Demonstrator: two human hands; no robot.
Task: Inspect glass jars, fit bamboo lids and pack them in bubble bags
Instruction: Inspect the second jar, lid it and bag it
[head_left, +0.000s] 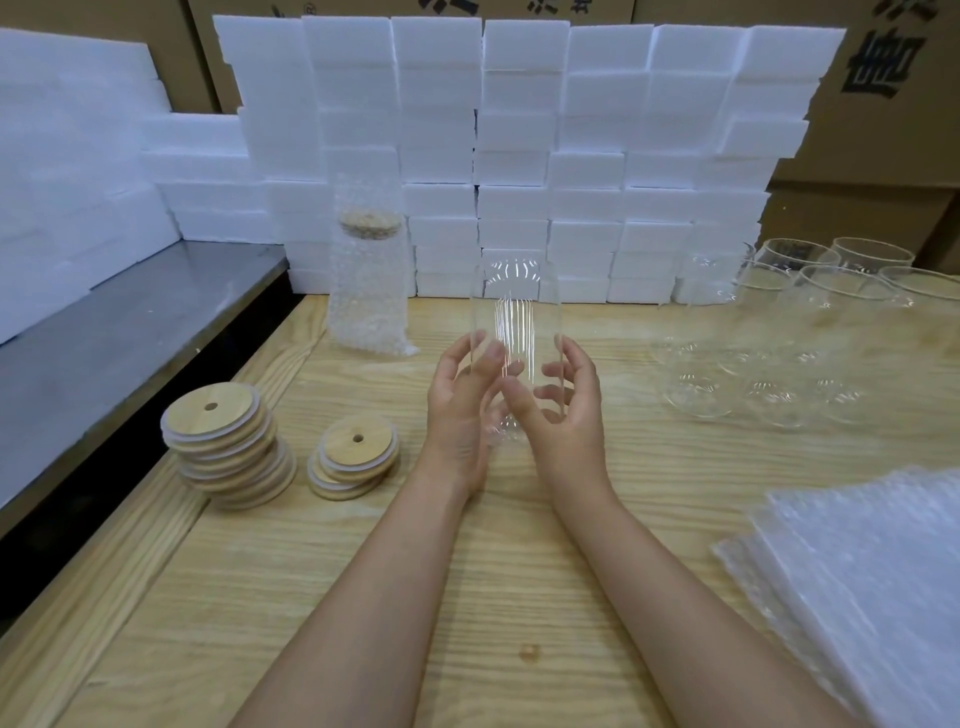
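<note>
I hold a clear glass jar (514, 317) upright above the middle of the wooden table (467, 571). My left hand (462, 400) cups its left side and my right hand (563, 410) cups its right side, fingers spread around the lower part. Two stacks of round bamboo lids with a centre hole lie to the left: a tall stack (228, 447) and a short stack (356, 462). A jar with a lid, wrapped in a bubble bag (370, 280), stands behind them. Several bare glass jars (769, 332) stand at the right. A pile of flat bubble bags (872, 582) lies at the near right.
A wall of white foam blocks (519, 156) runs along the back of the table, with cardboard boxes (883, 130) behind. A grey metal shelf (119, 338) sits lower on the left, carrying more foam.
</note>
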